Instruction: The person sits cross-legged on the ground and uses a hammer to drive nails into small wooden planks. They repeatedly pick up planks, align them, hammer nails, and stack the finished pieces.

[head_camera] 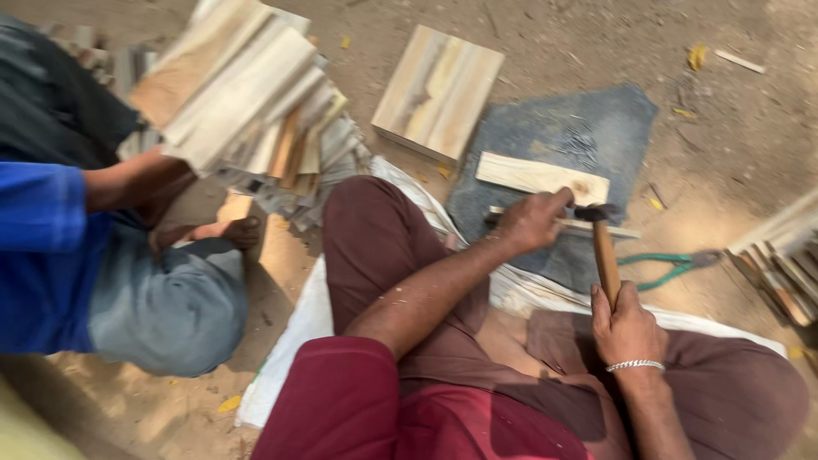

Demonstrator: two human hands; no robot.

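I sit cross-legged in maroon clothes on a white sack (307, 328). My right hand (626, 324), with a silver bracelet, grips the wooden handle of a hammer (603, 255), whose dark head rests over a thin wooden slat (609, 228). My left hand (532, 220) pinches that slat against a grey stone slab (588, 128). A short pale plank (541, 177) lies on the slab just beyond the slat.
A square wooden board (437, 92) lies on the dirt behind the slab. Green-handled pliers (669, 266) lie to the right, near a stack of slats (784, 255). At left a person in blue carries a bundle of planks (243, 98).
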